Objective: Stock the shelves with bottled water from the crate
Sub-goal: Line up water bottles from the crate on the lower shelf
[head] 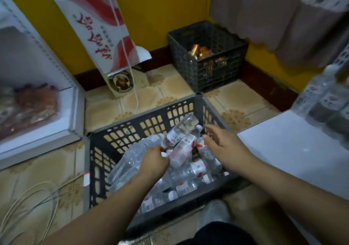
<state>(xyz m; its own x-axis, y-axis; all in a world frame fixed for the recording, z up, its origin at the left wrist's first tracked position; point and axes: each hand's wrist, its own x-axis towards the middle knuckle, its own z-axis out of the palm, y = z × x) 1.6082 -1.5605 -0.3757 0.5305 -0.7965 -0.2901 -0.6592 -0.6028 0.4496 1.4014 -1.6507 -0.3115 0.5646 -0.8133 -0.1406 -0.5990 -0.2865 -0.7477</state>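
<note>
Blurring everything: left hand (pixel 154 162) fingers pinching a bottle (pixel 179 133) above crate (pixel 120 131); right hand (pixel 224 146) fingers spread.

Clear glossy plastic bottles (pixel 186 146) (paper-labelled) fill a matt plastic crate (pixel 120 131).

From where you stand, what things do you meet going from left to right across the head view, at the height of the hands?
White shelf base with packaged goods → dark plastic crate of clear water bottles → left hand, gripping a bottle → right hand, open above the crate → white shelf board → clear water bottles already standing on it.
</note>
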